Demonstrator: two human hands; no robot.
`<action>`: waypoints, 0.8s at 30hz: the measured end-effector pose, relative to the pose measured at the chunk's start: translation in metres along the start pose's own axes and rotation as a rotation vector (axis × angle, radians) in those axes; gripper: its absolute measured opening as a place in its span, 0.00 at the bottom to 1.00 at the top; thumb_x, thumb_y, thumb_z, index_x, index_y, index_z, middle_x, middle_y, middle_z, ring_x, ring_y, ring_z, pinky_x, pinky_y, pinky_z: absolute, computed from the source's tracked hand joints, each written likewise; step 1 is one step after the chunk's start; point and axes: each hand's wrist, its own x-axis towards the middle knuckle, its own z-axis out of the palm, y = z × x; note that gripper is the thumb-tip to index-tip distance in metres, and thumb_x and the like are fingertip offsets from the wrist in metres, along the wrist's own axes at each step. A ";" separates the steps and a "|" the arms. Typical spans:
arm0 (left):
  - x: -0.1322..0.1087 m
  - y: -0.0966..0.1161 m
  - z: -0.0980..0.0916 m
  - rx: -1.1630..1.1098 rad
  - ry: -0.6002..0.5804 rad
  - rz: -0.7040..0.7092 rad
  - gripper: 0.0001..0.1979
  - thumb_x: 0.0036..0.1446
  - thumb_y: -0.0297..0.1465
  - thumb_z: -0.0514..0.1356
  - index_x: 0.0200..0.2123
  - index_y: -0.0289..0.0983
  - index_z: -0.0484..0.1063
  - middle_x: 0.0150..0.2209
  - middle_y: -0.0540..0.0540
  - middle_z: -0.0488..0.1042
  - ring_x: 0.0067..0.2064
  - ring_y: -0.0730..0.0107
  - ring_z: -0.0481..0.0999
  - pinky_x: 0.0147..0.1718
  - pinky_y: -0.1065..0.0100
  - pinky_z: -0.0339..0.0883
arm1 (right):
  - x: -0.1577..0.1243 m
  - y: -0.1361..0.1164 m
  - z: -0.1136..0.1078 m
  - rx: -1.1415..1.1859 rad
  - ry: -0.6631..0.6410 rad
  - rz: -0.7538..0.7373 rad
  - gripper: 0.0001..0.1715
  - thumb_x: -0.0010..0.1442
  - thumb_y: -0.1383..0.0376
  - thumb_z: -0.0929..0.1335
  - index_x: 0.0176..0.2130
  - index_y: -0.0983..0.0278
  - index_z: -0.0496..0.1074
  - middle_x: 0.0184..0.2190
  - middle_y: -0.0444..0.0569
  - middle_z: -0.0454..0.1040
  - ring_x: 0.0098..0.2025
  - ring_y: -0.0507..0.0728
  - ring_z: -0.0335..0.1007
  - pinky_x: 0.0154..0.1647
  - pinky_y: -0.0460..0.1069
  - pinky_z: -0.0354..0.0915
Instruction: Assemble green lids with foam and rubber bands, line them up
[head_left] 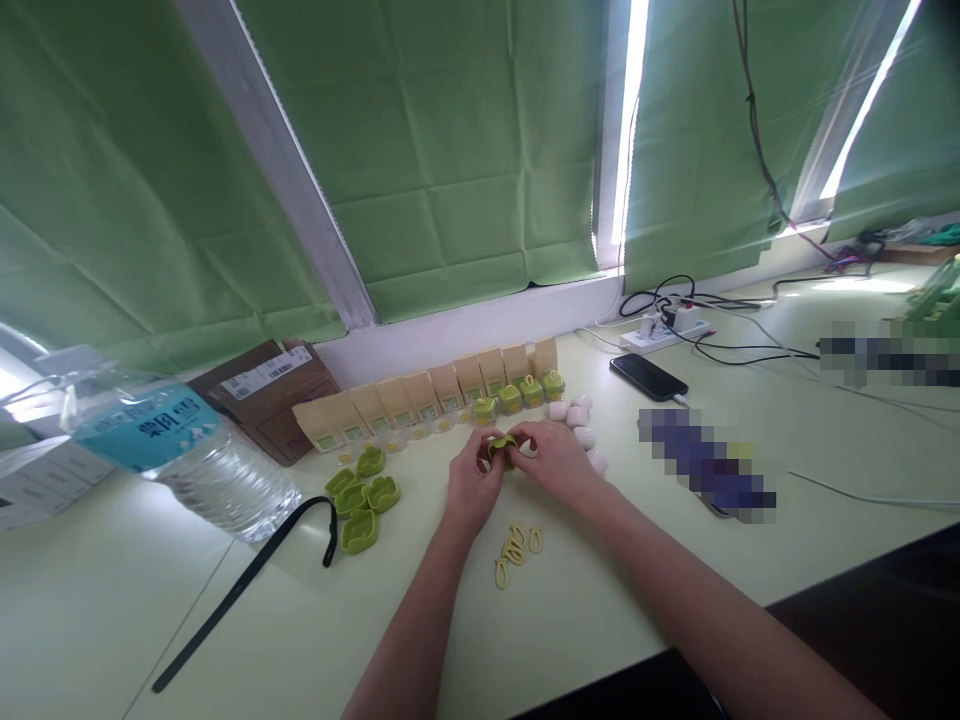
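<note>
Both hands (510, 462) on 1 green case (501, 447)

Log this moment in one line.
left hand: pinching green case | right hand: pinching same case | near: loose green cases, yellow loops | behind: row of tan boxes

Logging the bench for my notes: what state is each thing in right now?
green case, held between left hand and right hand.
loose green cases, lying loose, untouched.
water bottle, lying on its side.
phone, flat, screen dark.
cardboard boxes, upright in a row.
</note>
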 end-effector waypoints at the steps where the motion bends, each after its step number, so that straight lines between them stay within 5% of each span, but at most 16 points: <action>1: 0.000 0.000 0.000 0.003 -0.001 0.005 0.10 0.58 0.30 0.57 0.44 0.41 0.70 0.34 0.50 0.76 0.29 0.75 0.68 0.30 0.73 0.63 | 0.000 0.000 0.000 0.001 0.001 0.000 0.09 0.60 0.62 0.68 0.40 0.60 0.77 0.35 0.46 0.80 0.36 0.56 0.71 0.37 0.49 0.62; 24: 0.000 0.004 -0.001 -0.006 0.002 -0.005 0.09 0.58 0.31 0.58 0.43 0.42 0.71 0.33 0.51 0.75 0.27 0.76 0.68 0.27 0.74 0.61 | 0.000 -0.001 -0.004 -0.004 -0.003 -0.015 0.06 0.59 0.63 0.69 0.37 0.60 0.77 0.34 0.45 0.79 0.36 0.56 0.71 0.35 0.49 0.60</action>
